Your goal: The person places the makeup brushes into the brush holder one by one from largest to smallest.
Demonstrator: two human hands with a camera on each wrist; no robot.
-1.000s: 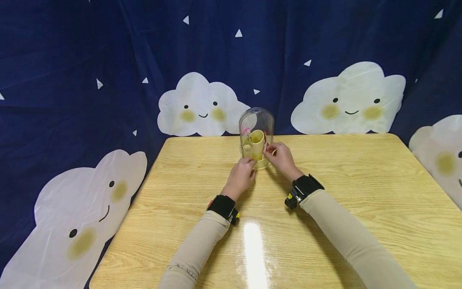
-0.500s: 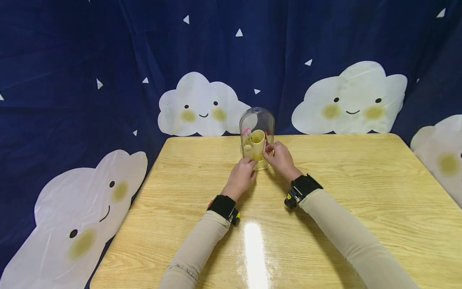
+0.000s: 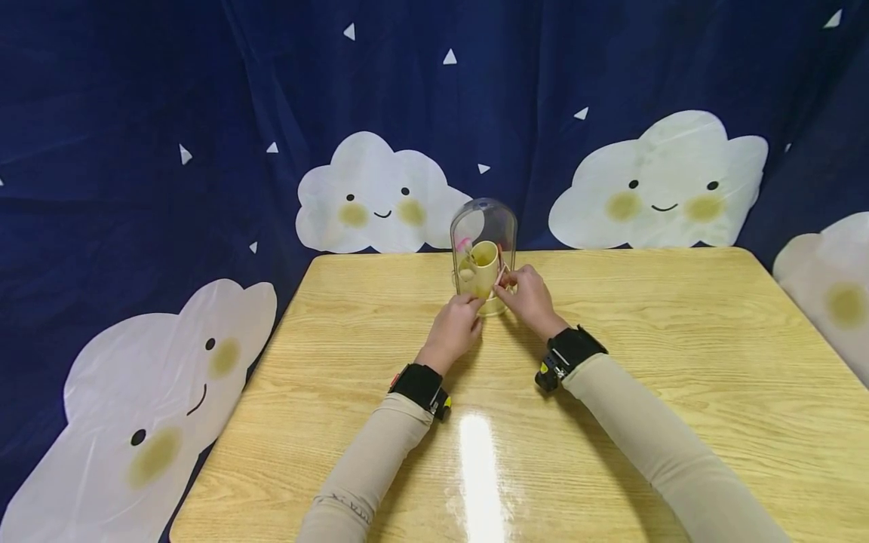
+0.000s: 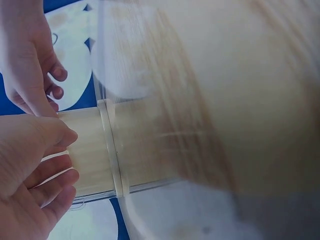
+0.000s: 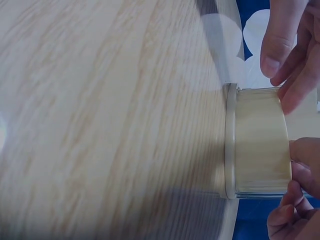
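Note:
A clear dome (image 3: 483,211) stands on a cream round base (image 3: 494,308) at the back middle of the table. Inside show a pale yellow cup (image 3: 485,265), a small pink piece (image 3: 465,245) and a round cream piece (image 3: 465,275). My left hand (image 3: 453,328) holds the base's front rim, its thumb and curled fingers at the edge in the left wrist view. At the cup's right side, my right hand (image 3: 528,296) pinches a slim pale stick (image 3: 499,279). Its fingers (image 5: 295,95) meet the base's upper edge in the right wrist view. The stick's lower end is hidden.
The light wooden table (image 3: 679,362) spreads around both arms, with a bright reflection (image 3: 480,467) near the front. Its far edge meets a dark blue curtain (image 3: 529,90) printed with white clouds. Black straps with small cameras sit on both wrists.
The slim pale stick at my right fingertips has tilted from nearly upright to leaning right. Both hands stay almost in place; the dome and base stay put.

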